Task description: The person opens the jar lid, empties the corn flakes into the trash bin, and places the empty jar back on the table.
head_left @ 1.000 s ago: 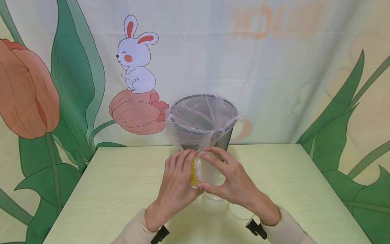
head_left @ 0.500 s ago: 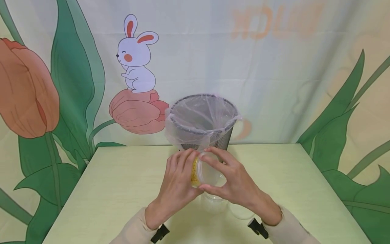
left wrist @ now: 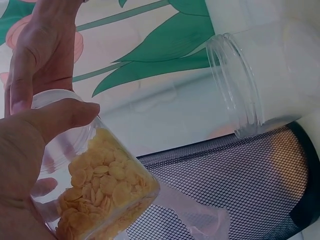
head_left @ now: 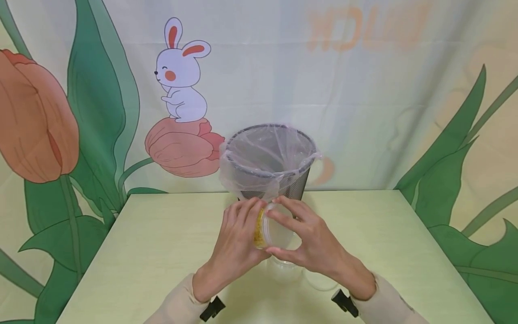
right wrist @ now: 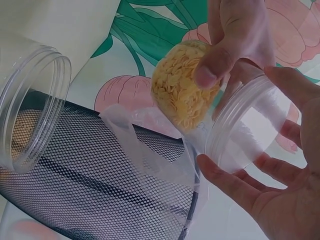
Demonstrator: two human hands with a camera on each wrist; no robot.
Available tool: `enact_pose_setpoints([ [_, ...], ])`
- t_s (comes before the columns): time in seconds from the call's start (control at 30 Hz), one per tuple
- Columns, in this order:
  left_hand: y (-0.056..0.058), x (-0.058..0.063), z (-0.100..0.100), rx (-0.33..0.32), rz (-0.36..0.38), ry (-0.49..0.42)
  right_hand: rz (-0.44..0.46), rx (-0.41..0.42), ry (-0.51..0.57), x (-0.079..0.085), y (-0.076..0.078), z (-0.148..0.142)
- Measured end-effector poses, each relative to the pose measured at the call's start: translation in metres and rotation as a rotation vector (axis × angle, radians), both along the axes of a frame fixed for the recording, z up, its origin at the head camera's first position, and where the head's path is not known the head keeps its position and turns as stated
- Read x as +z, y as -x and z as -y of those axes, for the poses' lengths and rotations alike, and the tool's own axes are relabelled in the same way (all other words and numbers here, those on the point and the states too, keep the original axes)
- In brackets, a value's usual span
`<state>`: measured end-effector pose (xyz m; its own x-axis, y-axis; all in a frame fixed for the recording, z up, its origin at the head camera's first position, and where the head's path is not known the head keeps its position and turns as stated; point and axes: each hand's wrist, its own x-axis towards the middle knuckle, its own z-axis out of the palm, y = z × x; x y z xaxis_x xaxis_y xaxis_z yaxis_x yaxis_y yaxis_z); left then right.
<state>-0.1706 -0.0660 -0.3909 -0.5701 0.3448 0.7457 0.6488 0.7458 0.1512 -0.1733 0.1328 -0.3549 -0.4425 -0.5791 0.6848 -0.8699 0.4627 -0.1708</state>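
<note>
A clear plastic jar (left wrist: 107, 175), partly filled with yellow flakes like cornflakes, is held tilted over the table between both hands. My left hand (head_left: 238, 238) grips its body, thumb across the near side in the left wrist view. Facing right is the jar's translucent screw lid (right wrist: 250, 125). My right hand (head_left: 317, 240) has thumb and fingers spread around this lid, fingertips at its rim. Under the hands stands a second clear jar (head_left: 283, 272), its threaded mouth uncovered. Part of that jar is hidden by the right hand in the head view.
Behind the hands stands a black mesh wastebasket (head_left: 298, 188), lined with a thin translucent bag (head_left: 247, 180) folded over its rim. A clear round lid (head_left: 321, 282) lies on the pale table (head_left: 162, 243), right of the second jar. A printed curtain (head_left: 364, 112) hangs behind.
The right hand and wrist have shifted very slightly to the right and turned a little at the lid. The left hand keeps its grip on the jar in nearly the same place.
</note>
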Motion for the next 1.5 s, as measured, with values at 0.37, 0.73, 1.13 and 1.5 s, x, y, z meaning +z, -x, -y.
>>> enact_pose_setpoints([
  [0.37,0.001,0.004,0.000,-0.039,0.042,-0.006,-0.018,0.006,-0.032,0.002,0.000,-0.004],
  [0.73,0.004,0.006,0.012,-0.200,0.306,-0.033,-0.124,0.113,-0.189,0.004,0.000,-0.008],
  [1.13,0.010,0.013,0.023,-0.390,0.611,0.000,-0.126,0.189,-0.335,0.012,-0.006,-0.011],
  [1.5,0.016,0.010,0.028,-0.486,0.809,0.009,-0.100,0.235,-0.391,0.012,-0.007,-0.014],
])
